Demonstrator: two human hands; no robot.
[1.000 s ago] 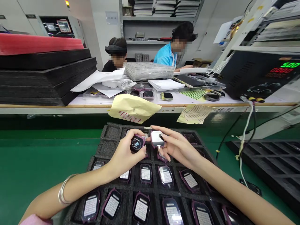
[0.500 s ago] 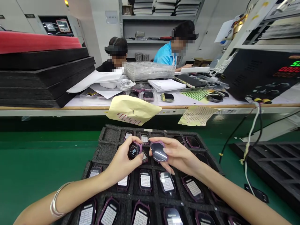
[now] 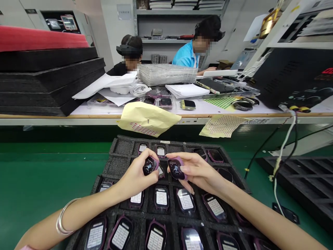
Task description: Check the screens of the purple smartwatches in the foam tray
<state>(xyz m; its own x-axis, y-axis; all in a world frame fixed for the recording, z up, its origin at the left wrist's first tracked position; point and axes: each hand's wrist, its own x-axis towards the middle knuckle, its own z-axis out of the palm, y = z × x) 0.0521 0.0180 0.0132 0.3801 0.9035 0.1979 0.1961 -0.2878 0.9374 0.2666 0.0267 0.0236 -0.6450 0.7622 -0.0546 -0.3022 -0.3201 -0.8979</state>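
In my left hand (image 3: 144,169) is a purple smartwatch body (image 3: 150,165), its dark screen lit with a small picture. My right hand (image 3: 194,170) grips another purple watch body (image 3: 176,168) by its edges, and that screen shows a similar lit picture. Both are held side by side, a little apart, above a black foam tray (image 3: 122,147). More watch bodies lie in the tray's compartments, such as one (image 3: 161,198) with a white grid on its screen. Partly hidden behind my left fingers is another watch body (image 3: 161,171).
A white workbench (image 3: 99,110) runs behind the tray, with yellow sheets (image 3: 149,118) hanging off its edge. Black foam slabs (image 3: 26,86) are stacked at left; a black power supply (image 3: 293,76) stands at right. Two people sit beyond. Cables (image 3: 279,156) hang at right, near another black tray (image 3: 301,187).
The watch screen in my right hand has gone from dark and glossy to showing a lit picture. Both hands keep their grip, nearly in place; the view has shifted slightly.
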